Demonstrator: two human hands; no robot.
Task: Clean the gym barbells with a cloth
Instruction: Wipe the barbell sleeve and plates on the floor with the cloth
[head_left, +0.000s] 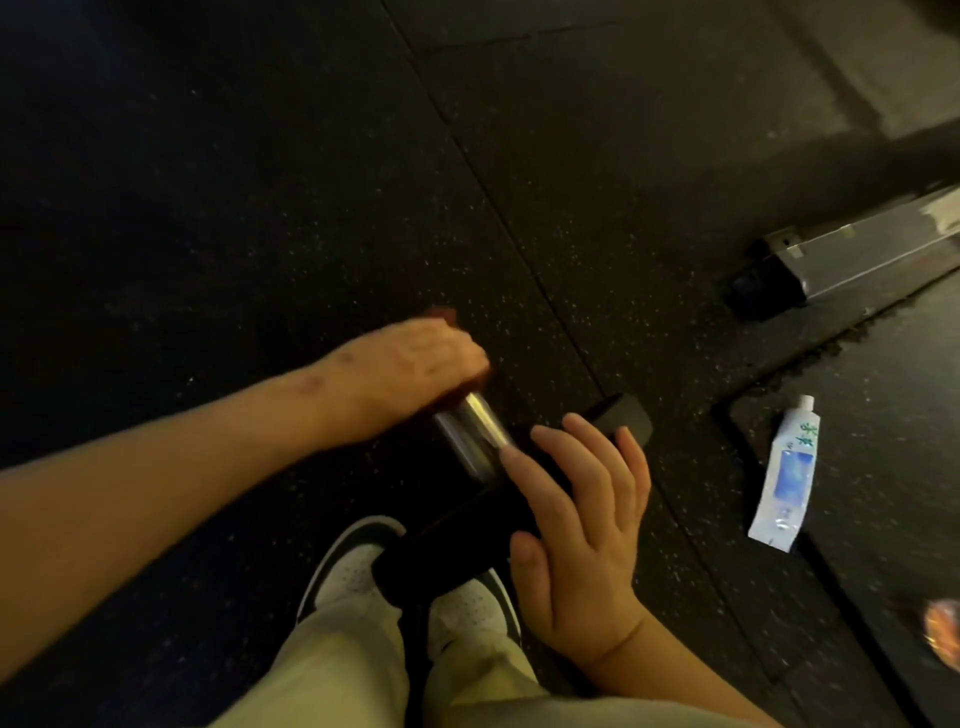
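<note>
Though blurred — cloth (440, 313) perhaps half-hidden

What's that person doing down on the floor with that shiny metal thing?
A person is crouching on the dark gym floor and cleaning a weight. Their left hand is curled over the shiny middle of the barbell. Something reddish, probably the cloth, pokes out from under it. Their right hand rests with straight fingers on the barbell's black end, likely steadying it. A white tube lies on the floor nearby.
</note>
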